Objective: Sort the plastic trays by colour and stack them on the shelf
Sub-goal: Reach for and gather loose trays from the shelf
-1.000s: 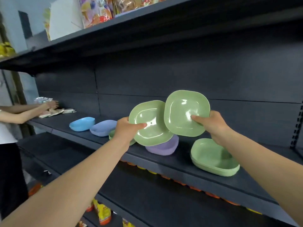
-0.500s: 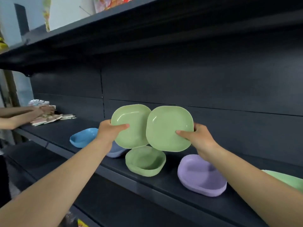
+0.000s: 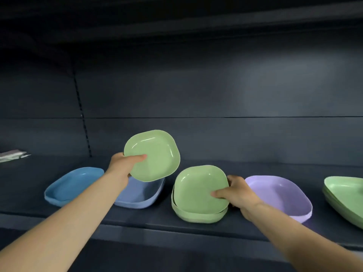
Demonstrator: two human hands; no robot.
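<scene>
Nearest, the right hand (image 3: 236,194) gripped a green tray (image 3: 198,188) by its right rim, thumb on the inner face, and held it tilted in the mouth of a green tray (image 3: 193,215) resting on the shelf (image 3: 137,225). The step in hand was judged to be nesting green on green. Just beyond, the left hand (image 3: 122,166) pinched a second green tray (image 3: 154,156) by its edge, raised clear above a periwinkle tray (image 3: 140,195). A blue tray (image 3: 73,184) lay to the left, a lilac tray (image 3: 280,195) and a green stack (image 3: 345,197) to the right. Next, the right tray likely needed levelling and release; the raised tray would then go on top.
</scene>
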